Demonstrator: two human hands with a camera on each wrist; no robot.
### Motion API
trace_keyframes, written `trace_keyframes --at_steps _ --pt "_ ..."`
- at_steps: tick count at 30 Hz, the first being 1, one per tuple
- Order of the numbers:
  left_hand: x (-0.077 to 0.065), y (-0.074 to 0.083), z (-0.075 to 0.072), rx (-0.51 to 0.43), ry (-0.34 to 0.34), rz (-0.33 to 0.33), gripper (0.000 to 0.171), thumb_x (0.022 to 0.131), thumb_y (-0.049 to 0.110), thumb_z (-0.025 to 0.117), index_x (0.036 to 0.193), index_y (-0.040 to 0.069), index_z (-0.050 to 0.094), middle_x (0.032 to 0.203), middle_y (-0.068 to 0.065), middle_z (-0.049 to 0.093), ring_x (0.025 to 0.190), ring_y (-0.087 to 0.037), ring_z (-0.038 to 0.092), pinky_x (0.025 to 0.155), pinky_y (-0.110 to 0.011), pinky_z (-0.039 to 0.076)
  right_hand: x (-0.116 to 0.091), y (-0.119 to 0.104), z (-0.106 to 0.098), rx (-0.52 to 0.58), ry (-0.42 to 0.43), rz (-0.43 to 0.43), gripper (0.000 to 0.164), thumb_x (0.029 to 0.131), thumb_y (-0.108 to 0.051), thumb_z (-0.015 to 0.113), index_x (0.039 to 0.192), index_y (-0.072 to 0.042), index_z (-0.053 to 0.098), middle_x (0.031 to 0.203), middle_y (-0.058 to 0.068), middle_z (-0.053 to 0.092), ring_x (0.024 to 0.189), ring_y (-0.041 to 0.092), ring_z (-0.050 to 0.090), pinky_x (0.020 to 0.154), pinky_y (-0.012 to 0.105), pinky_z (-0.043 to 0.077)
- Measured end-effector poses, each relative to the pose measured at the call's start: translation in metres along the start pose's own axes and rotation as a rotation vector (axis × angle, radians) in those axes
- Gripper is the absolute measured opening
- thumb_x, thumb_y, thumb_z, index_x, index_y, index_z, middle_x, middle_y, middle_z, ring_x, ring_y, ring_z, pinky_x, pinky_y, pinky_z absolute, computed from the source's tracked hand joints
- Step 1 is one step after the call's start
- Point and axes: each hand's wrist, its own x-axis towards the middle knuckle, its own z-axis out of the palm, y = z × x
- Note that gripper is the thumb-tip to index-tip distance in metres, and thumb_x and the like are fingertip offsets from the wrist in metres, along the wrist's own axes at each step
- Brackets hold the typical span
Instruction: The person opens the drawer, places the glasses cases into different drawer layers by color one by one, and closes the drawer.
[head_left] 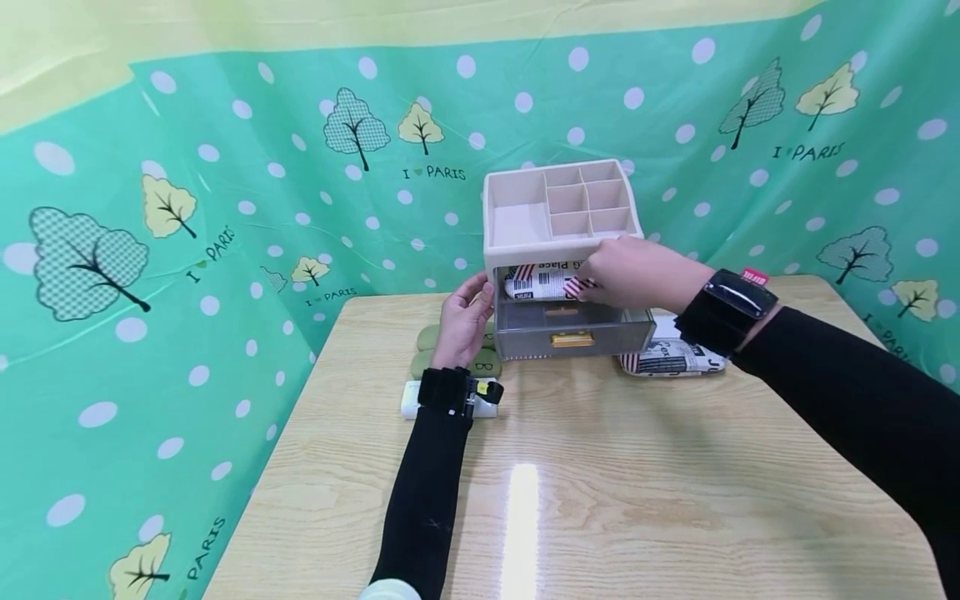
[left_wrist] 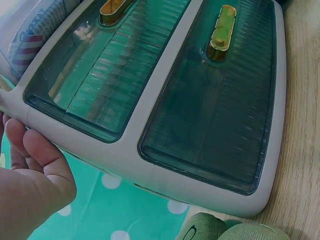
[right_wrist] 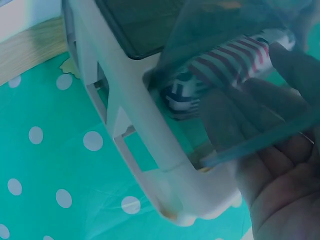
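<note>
A white desktop organizer (head_left: 517,223) has one see-through drawer pulled out, with a gold handle (head_left: 572,340). In that drawer lies a newspaper-print pouch (head_left: 534,285) with red stripes. My right hand (head_left: 637,271) reaches into the drawer from above and pinches the pouch's right end; the right wrist view shows the hand (right_wrist: 280,175) partly through the clear drawer wall. My left hand (head_left: 461,325) rests at the organizer's left side, its relaxed fingertips against the frame. Two shut drawers with gold handles (left_wrist: 222,32) appear in the left wrist view.
Green glasses cases (head_left: 423,364) and a white box (head_left: 410,400) lie left of the organizer, partly behind my left arm. Another newspaper-print pouch (head_left: 675,361) is at its right. A green polka-dot cloth (head_left: 420,75) hangs behind the wooden table (head_left: 637,483).
</note>
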Motion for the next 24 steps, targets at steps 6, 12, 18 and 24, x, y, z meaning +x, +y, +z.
trace_keyframes --at_steps 6,12,18,24 --pt "0.000 0.001 0.001 0.003 -0.018 -0.005 0.041 0.099 0.010 0.066 0.137 -0.004 0.057 0.124 -0.008 0.064 0.103 -0.015 0.065 0.088 -0.024 0.052 -0.011 0.003 -0.009 0.055 0.124 -0.047 0.023 0.092 -0.019 0.079 0.109 -0.004 0.075 0.084 0.007 0.073 0.063 0.016 0.061 0.062 0.037 0.056" --pt "0.000 0.002 0.001 -0.002 -0.018 0.000 0.039 0.100 0.009 0.065 0.135 -0.005 0.057 0.119 -0.006 0.065 0.099 -0.014 0.064 0.084 -0.022 0.052 -0.022 0.007 -0.020 0.057 0.323 -0.133 0.029 0.090 -0.020 0.081 0.111 -0.001 0.074 0.089 0.008 0.073 0.060 0.012 0.056 0.057 0.033 0.051" --pt "-0.001 0.003 0.001 -0.009 -0.002 -0.001 0.037 0.099 0.008 0.064 0.134 -0.004 0.059 0.116 -0.005 0.065 0.096 -0.013 0.064 0.082 -0.022 0.051 -0.031 0.017 -0.028 0.046 0.424 -0.137 0.044 0.087 -0.018 0.083 0.121 0.005 0.068 0.104 0.018 0.072 0.085 0.030 0.067 0.073 0.046 0.058" --pt "-0.001 0.003 0.001 -0.010 -0.004 -0.001 0.036 0.099 0.008 0.065 0.133 -0.004 0.060 0.116 -0.005 0.065 0.096 -0.013 0.064 0.082 -0.021 0.051 -0.045 0.034 -0.041 0.077 0.439 0.026 0.058 0.090 -0.016 0.079 0.138 0.006 0.056 0.129 0.029 0.062 0.119 0.046 0.057 0.098 0.061 0.049"
